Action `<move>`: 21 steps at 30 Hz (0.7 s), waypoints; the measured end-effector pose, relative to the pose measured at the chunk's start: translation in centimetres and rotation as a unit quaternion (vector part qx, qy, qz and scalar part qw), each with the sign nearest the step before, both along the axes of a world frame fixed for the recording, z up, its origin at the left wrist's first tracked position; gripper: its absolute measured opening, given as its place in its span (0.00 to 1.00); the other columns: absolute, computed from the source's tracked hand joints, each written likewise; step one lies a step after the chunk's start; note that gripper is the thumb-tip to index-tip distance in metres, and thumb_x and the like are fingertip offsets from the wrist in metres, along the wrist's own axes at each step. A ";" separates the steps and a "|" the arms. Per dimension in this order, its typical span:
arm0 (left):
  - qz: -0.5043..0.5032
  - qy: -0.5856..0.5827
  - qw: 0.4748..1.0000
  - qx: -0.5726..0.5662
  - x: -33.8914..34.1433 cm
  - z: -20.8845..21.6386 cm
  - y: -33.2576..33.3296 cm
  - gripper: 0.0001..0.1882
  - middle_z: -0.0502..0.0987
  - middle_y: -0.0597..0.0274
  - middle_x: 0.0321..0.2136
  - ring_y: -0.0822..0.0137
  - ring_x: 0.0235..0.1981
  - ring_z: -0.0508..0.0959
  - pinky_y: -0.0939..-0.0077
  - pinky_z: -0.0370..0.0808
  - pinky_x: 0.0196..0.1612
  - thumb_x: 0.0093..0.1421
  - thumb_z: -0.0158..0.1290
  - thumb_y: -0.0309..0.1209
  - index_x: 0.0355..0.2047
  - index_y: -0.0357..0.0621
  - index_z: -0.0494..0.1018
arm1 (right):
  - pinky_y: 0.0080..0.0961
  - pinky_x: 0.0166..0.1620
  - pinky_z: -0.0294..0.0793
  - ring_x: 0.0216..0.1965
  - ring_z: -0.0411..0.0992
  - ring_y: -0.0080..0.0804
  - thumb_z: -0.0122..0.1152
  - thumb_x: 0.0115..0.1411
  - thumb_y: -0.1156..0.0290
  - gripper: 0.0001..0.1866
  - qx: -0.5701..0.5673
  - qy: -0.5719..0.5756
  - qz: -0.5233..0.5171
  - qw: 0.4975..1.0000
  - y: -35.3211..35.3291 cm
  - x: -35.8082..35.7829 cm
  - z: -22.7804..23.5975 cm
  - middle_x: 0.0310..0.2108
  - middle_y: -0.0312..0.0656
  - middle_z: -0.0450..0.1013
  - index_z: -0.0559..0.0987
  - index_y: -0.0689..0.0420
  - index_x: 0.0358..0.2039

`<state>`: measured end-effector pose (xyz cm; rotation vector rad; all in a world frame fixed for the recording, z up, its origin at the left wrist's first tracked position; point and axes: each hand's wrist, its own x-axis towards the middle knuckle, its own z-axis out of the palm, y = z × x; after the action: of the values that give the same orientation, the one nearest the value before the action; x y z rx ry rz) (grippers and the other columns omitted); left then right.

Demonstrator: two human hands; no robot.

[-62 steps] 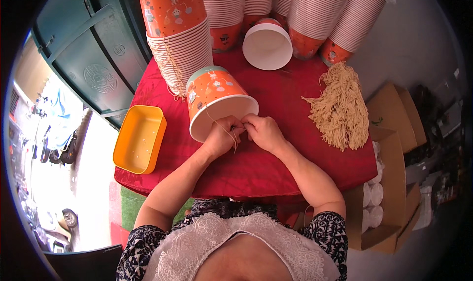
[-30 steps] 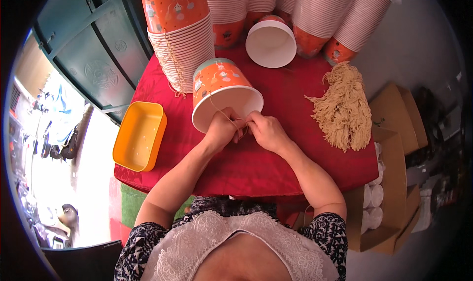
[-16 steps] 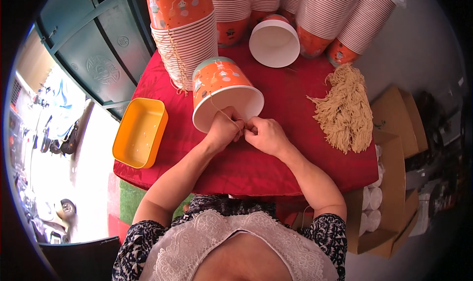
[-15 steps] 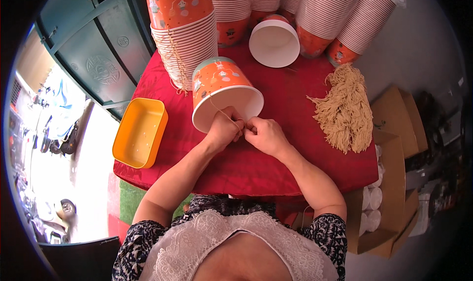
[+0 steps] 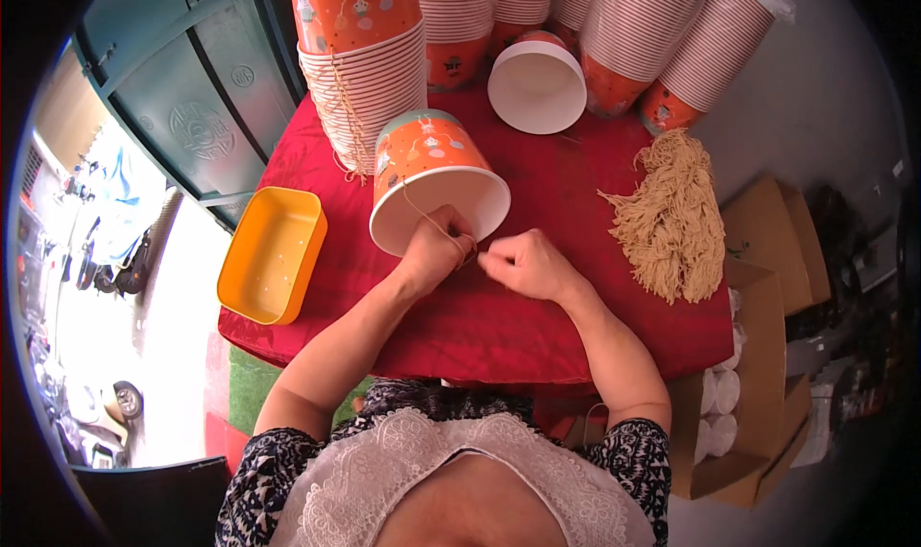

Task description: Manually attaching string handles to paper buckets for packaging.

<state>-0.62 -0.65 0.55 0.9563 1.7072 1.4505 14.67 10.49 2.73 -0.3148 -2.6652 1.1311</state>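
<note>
An orange paper bucket with a white mouth lies tipped toward me on the red table. A thin tan string passes over its rim and down to my left hand, looping round the fingers. That hand is closed on the string in front of the lower rim; its fingertips are partly hidden. Just right of it, slightly apart, my right hand is closed in a pinch. What sits between its fingertips, if anything, is too small to make out.
Tall stacks of paper buckets stand along the back, and a single bucket lies there mouth forward. A tan string bundle rests at right, a yellow tray at left. Cardboard boxes stand beside the table.
My right hand has drawn slightly right, away from my left hand, opening a small gap. My left hand keeps its hold on the string, and the bucket stays nearly in place.
</note>
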 end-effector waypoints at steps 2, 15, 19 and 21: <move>-0.018 -0.002 1.000 0.011 -0.2 -0.3 0.1 0.05 0.73 0.62 0.23 0.74 0.21 0.70 0.79 0.66 0.21 0.50 0.52 0.18 0.28 0.35 0.70 | 0.30 0.25 0.71 0.21 0.74 0.38 0.58 0.58 0.73 0.08 0.111 0.180 -0.087 0.974 0.0 -0.6 -1.0 0.19 0.46 0.73 0.76 0.64 0.26; 0.020 0.367 0.920 0.135 1.1 -1.0 0.6 0.09 0.76 0.48 0.29 0.48 0.30 0.79 0.59 0.75 0.32 0.51 0.52 0.17 0.34 0.37 0.71 | 0.43 0.41 0.71 0.37 0.69 0.51 0.58 0.54 0.78 0.05 0.165 0.205 -0.157 0.952 0.5 -2.7 -4.1 0.31 0.50 0.72 0.77 0.61 0.33; -0.021 0.501 0.861 0.085 1.4 -0.3 0.2 0.09 0.74 0.46 0.33 0.45 0.32 0.78 0.55 0.76 0.34 0.52 0.50 0.20 0.35 0.38 0.69 | 0.43 0.41 0.71 0.37 0.69 0.51 0.57 0.53 0.80 0.06 0.130 0.212 -0.161 0.955 0.4 -2.5 -3.9 0.31 0.51 0.72 0.77 0.61 0.33; -0.034 0.531 0.844 0.067 1.0 -0.3 0.0 0.09 0.73 0.46 0.34 0.45 0.33 0.78 0.55 0.76 0.35 0.52 0.50 0.21 0.36 0.38 0.69 | 0.43 0.41 0.71 0.37 0.69 0.51 0.57 0.52 0.81 0.07 0.132 0.216 -0.159 0.954 0.4 -2.7 -4.1 0.31 0.51 0.73 0.78 0.61 0.33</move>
<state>0.33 -0.64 0.29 2.1394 2.2550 1.0089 11.94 10.87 -1.32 -0.3790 -2.2377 0.6464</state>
